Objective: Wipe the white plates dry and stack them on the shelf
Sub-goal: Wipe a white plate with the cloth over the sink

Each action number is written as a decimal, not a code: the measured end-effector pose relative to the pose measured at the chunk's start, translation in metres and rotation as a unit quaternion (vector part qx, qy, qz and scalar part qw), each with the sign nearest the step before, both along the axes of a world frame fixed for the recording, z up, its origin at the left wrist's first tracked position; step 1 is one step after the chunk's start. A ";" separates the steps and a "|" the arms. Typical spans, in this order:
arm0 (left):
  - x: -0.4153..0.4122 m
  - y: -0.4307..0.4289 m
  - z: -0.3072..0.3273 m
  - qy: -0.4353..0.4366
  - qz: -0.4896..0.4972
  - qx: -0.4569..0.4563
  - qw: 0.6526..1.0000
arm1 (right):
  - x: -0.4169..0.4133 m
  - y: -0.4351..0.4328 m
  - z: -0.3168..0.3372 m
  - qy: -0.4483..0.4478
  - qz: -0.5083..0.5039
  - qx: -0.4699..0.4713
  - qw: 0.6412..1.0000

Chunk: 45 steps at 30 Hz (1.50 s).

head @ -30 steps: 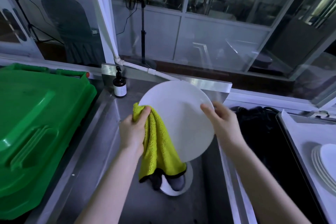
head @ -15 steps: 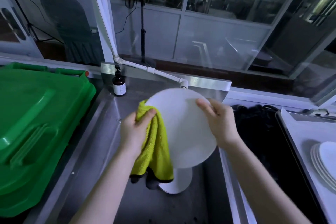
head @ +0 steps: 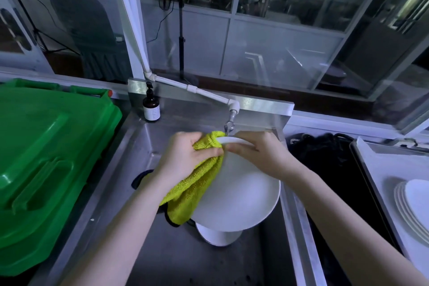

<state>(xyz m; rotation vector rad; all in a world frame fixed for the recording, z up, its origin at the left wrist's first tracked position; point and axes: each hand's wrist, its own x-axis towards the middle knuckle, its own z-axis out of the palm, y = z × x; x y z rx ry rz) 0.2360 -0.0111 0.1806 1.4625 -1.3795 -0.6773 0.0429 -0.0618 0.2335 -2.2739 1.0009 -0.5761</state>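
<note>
Now both hands grip plate (head: 241, 195); bottle (head: 151, 107) label unreadable.

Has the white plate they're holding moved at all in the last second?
Yes. The white plate has tipped flatter and dropped lower over the sink; its top edge now sits just under the tap, which it hid before.

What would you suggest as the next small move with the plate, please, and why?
Probably draw the yellow-green microfibre cloth in the left hand down across the round white plate, since the right hand steadies its top rim and the cloth covers only its left edge.
</note>
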 end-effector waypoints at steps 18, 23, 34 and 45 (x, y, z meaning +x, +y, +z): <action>0.009 0.008 -0.019 0.204 0.148 0.048 0.967 | -0.019 -0.005 -0.005 -0.094 -0.111 0.089 0.985; 0.005 -0.005 0.001 0.017 -0.035 0.007 0.999 | -0.003 -0.002 -0.010 -0.016 -0.018 -0.036 0.999; -0.038 0.006 -0.039 0.460 0.377 0.109 0.796 | 0.031 0.021 -0.058 -0.423 -0.450 0.177 0.767; 0.016 -0.002 -0.025 0.389 0.295 0.104 0.867 | -0.039 0.029 -0.039 -0.063 -0.057 -0.196 0.977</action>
